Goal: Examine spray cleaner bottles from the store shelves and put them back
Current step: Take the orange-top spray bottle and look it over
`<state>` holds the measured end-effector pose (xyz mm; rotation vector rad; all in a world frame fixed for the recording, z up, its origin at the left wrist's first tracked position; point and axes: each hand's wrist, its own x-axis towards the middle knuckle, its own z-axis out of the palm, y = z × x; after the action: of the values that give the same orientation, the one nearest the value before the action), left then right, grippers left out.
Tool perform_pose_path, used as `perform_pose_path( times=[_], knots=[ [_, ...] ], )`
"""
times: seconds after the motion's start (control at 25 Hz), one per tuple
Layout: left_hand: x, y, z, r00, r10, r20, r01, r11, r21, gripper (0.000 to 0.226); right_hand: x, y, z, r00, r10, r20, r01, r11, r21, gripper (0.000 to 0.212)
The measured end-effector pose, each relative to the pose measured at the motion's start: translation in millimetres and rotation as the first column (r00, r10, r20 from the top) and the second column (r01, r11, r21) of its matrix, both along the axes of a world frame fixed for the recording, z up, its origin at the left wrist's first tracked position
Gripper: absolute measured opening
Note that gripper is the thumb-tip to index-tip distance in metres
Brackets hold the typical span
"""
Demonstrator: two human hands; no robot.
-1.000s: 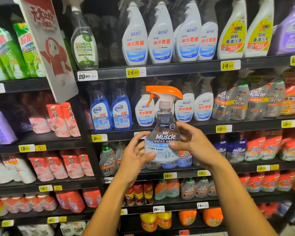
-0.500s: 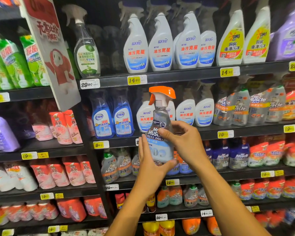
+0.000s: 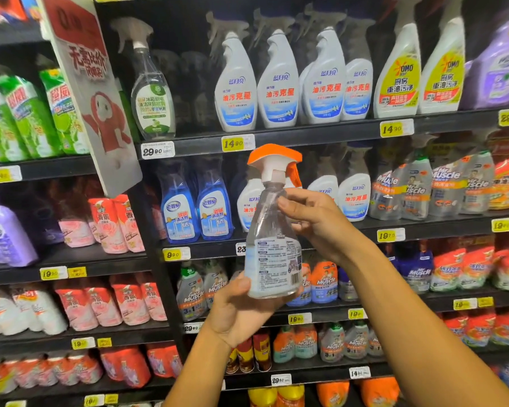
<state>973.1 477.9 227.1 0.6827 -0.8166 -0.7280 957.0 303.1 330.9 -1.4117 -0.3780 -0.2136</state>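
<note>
A clear spray cleaner bottle [image 3: 272, 248] with an orange and white trigger head is held upright in front of the store shelves [image 3: 306, 133]. Its back label with small print and a barcode faces me. My left hand [image 3: 241, 309] cups the bottle's base from below, thumb on its lower left side. My right hand [image 3: 315, 221] grips the bottle's upper body just under the neck, fingers curled round it from the right.
Black shelves hold rows of white spray bottles [image 3: 279, 80], yellow-labelled bottles [image 3: 400, 77], blue glass cleaners [image 3: 197, 207] and Mr Muscle bottles [image 3: 406, 186]. A hanging promotional sign [image 3: 91, 92] juts out at the upper left. Refill pouches [image 3: 109, 221] fill the left shelves.
The bottle has been turned from its front label to its back label. My left hand dropped from the side to under the base; my right hand slid up toward the neck.
</note>
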Motion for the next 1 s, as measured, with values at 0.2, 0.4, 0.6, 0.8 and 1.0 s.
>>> perform_pose_path(
  times=[0.2,0.4,0.6,0.8,1.0],
  knots=[
    [6,2,-1,0.966,0.048,-0.253,-0.058,0.998,-0.032,0.060,1,1,10,0.977,-0.214,0.002,0.214,0.977,-0.018,0.028],
    [8,-5,-3,0.940,0.218,-0.263,-0.218,0.975,0.031,0.049,5,7,8,0.953,-0.299,-0.048,0.297,0.954,-0.050,0.038],
    [6,-3,-2,0.934,0.216,-0.286,-0.216,0.976,0.030,0.049,7,5,4,0.956,-0.288,-0.060,0.285,0.957,-0.060,0.035],
    [4,-1,-1,0.931,0.245,-0.269,-0.237,0.969,0.064,0.046,8,2,1,0.956,-0.282,-0.077,0.276,0.958,-0.074,0.035],
    [0,1,4,0.932,0.275,-0.237,-0.255,0.960,0.114,0.044,9,-1,-2,0.948,-0.301,-0.102,0.296,0.953,-0.065,0.034]
  ],
)
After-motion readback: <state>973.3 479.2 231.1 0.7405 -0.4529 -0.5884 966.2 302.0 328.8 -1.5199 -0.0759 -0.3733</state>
